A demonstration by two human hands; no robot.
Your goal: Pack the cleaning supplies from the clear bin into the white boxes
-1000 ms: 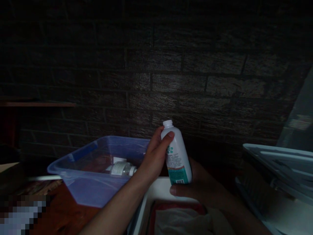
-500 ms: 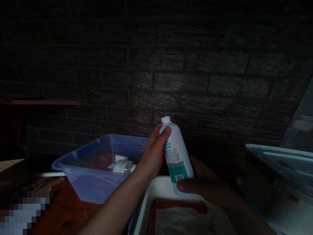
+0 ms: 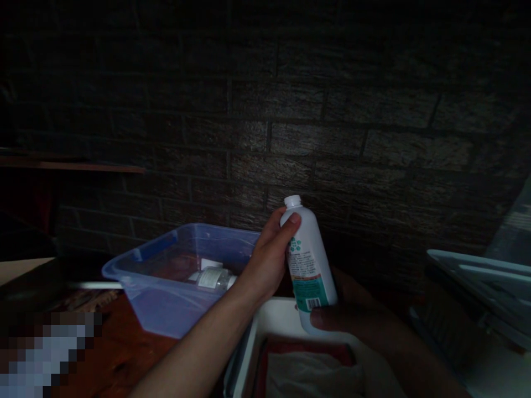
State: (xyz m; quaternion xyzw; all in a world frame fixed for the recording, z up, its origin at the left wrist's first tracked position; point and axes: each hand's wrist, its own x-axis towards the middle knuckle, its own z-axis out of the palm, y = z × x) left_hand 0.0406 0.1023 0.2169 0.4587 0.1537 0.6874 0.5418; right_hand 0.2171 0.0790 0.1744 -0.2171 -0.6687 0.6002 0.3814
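A white bottle (image 3: 309, 232) with a green-and-white printed label and a barcode is held slightly tilted, its white top leaning left. My left hand (image 3: 271, 251) wraps round its upper part, thumb lying on the shoulder. Low on the bottle, my right hand (image 3: 352, 315) grips from the right, thumb across the front near the base; its other fingers are mostly hidden in shadow. Below the bottle is a white bin (image 3: 282, 315) with a pale cloth (image 3: 313, 376) and something red inside.
To the left, a translucent blue plastic bin (image 3: 166, 309) holds a clear labelled bottle (image 3: 213, 278) lying on its side. A lidded clear box (image 3: 481, 293) stands at the right. Behind is a dark brick wall (image 3: 290, 138), with a wooden shelf (image 3: 83, 165) at the left.
The right hand has shifted its hold, showing more of the bottle's base beneath its thumb. The view has turned slightly, so the surroundings sit further right.
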